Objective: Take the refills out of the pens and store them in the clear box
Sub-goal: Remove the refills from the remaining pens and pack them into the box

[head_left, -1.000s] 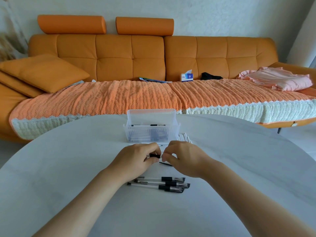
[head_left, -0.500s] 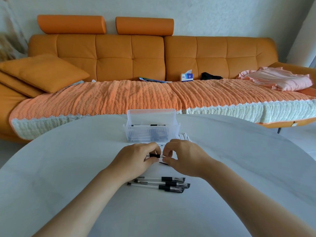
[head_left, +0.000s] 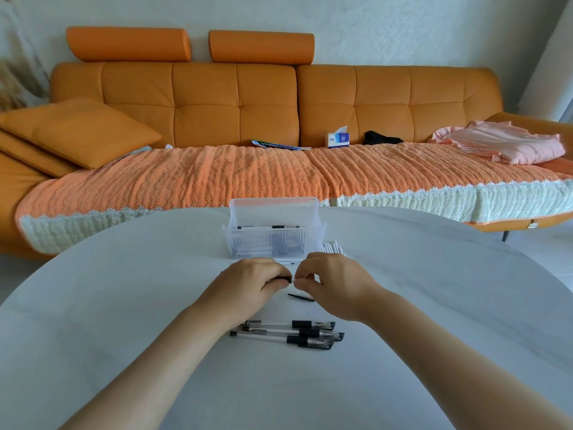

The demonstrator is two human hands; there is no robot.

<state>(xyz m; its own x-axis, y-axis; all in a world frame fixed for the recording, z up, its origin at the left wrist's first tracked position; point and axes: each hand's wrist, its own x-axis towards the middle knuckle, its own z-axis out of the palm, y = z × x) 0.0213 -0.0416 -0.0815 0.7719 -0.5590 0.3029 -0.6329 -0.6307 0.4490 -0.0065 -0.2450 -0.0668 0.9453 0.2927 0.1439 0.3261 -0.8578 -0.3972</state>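
Just in front of the clear box (head_left: 248, 247), your left hand (head_left: 249, 283) and right hand (head_left: 333, 285) both pinch one pen (head_left: 286, 279); three more pens (head_left: 286, 333) lie farther from the box, on the counter (head_left: 124, 305).

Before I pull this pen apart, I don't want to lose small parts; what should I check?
Both the left hand and right hand grip the pen: ok.
Open clear box beyond the hands: ok.
Whether the refill is loosened: cannot tell, hidden in the grip.
Loose black piece on the table by the right hand: not ok, could get swept.
Three waiting pens lie together below the hands: ok.
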